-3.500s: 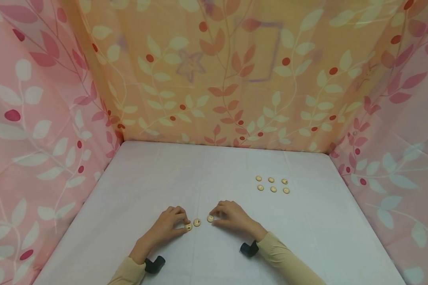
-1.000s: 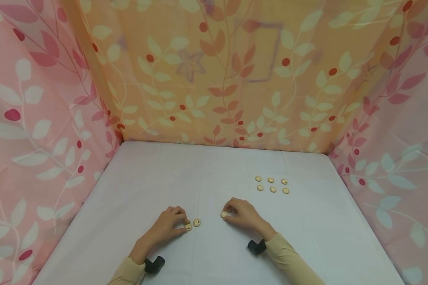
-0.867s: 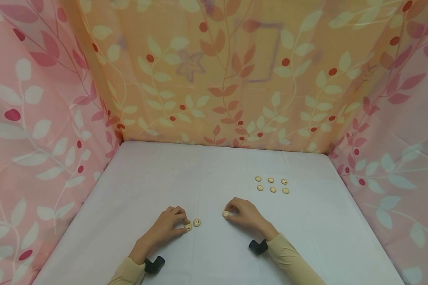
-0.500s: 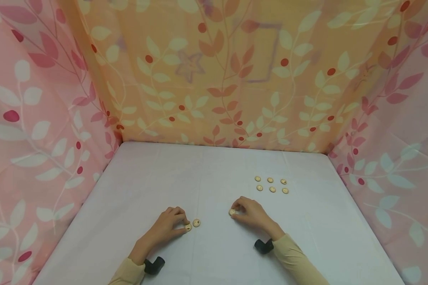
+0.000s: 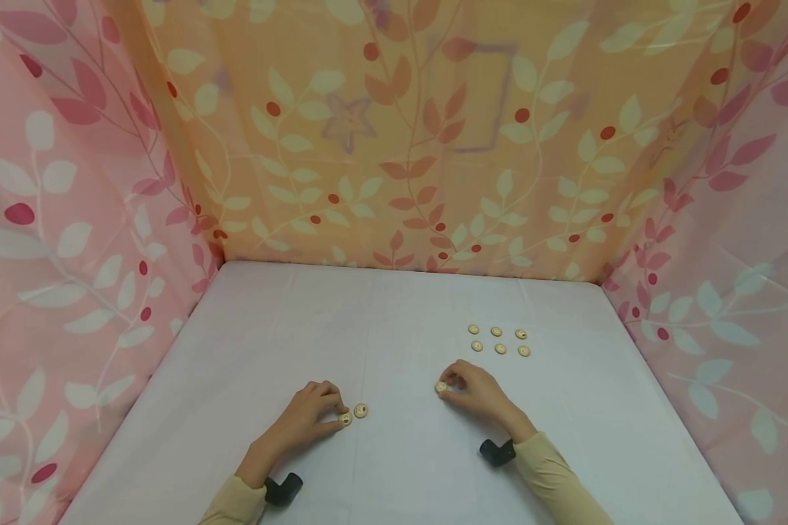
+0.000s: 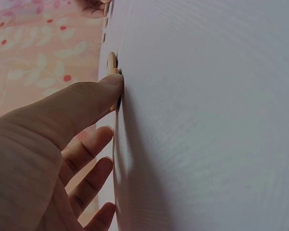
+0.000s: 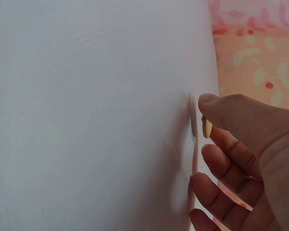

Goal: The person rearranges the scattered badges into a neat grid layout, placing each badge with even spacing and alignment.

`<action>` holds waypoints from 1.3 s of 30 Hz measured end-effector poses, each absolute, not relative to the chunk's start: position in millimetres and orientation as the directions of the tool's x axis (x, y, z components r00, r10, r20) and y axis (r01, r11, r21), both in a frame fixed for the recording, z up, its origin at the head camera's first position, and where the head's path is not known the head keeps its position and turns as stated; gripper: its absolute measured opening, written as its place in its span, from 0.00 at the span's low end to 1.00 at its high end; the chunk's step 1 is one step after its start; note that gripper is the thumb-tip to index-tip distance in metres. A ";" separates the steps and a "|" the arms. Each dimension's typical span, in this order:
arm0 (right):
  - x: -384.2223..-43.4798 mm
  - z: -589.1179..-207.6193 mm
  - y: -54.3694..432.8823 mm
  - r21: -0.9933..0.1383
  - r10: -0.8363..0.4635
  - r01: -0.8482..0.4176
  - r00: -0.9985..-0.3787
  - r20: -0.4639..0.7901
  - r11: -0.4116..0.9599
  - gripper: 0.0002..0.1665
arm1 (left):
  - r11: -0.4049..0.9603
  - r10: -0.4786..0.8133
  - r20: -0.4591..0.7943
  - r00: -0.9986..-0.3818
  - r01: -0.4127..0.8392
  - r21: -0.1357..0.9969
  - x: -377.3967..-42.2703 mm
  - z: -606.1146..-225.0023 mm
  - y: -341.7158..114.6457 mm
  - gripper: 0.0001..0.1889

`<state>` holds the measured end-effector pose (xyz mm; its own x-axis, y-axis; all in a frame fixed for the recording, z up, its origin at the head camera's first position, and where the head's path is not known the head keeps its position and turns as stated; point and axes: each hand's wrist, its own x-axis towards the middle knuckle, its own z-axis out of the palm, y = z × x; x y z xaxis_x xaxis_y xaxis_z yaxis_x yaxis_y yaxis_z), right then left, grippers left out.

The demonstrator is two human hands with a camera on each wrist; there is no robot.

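My left hand [image 5: 308, 413] rests on the white table and pinches a small round beige disc [image 5: 345, 418] by its edge, between thumb and forefinger. A second disc [image 5: 361, 410] with a dark mark lies just right of it; in the left wrist view a disc [image 6: 111, 60] shows beyond the thumb tip. Off to the right, my right hand [image 5: 476, 390] holds another disc [image 5: 441, 387] between thumb and fingers. In the right wrist view that held disc [image 7: 207, 127] stands apart from its shadow, slightly above the cloth.
Several like discs lie in two rows at the back right, among them a near-row disc [image 5: 501, 349] and a far-row disc [image 5: 521, 334] with a dark spot. White cloth covers the table [image 5: 289, 321]. Patterned curtains [image 5: 341, 168] stand around it on three sides.
My right hand has carried its disc rightward and a little away from me, off from the two left discs. The left hand and its disc stay in place.
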<state>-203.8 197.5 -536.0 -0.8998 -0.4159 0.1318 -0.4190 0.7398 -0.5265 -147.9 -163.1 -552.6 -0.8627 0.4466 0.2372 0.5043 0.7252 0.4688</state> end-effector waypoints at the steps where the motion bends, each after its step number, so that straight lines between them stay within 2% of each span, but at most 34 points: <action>1: -204.0 -535.9 199.1 -0.527 -0.409 -0.410 -0.904 0.125 0.745 0.14 | 0.725 0.445 0.234 -0.864 0.501 0.472 -147.9 -552.6 -163.1 0.09; 20: -210.7 -530.9 231.6 -0.491 -0.323 -0.333 -0.940 0.109 0.805 0.14 | 0.735 0.445 0.195 -0.874 0.481 0.479 -147.3 -551.6 -164.3 0.07; 39: -221.3 -536.2 261.5 -0.519 -0.236 -0.260 -0.965 0.113 0.814 0.13 | 0.728 0.455 0.209 -0.866 0.497 0.472 -148.1 -553.7 -165.3 0.07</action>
<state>-221.3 261.5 -536.2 -0.9651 -0.2362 0.1132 -0.2602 0.8144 -0.5187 -148.1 -165.3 -553.7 -0.8655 0.4551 0.2091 0.4969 0.7280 0.4723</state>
